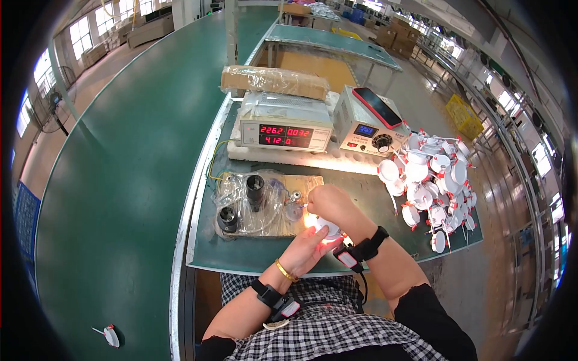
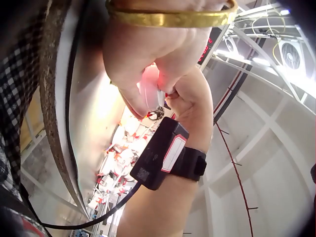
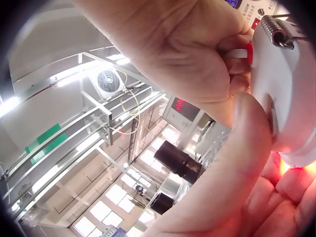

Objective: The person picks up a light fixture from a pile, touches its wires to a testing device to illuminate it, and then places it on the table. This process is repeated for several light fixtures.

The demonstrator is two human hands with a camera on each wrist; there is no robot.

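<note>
From above, the head view faces forward and down over the worktop (image 1: 367,186), while both wrist views, close in and tilted, share the white fitting (image 3: 291,79) it shows smaller.

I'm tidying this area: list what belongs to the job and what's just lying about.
Likely part of the job:
lit spring-clip downlight in the left hand
power meter
adjustable power supply
heaped white downlights

Seemingly just lying about:
smartphone on the power supply
taped cardboard box on the power meter
yellow crate

White lamp (image 3: 276,74), gold bracelet (image 2: 173,19), black-and-white checked garment (image 1: 325,331), green tabletop (image 1: 373,192)
</note>
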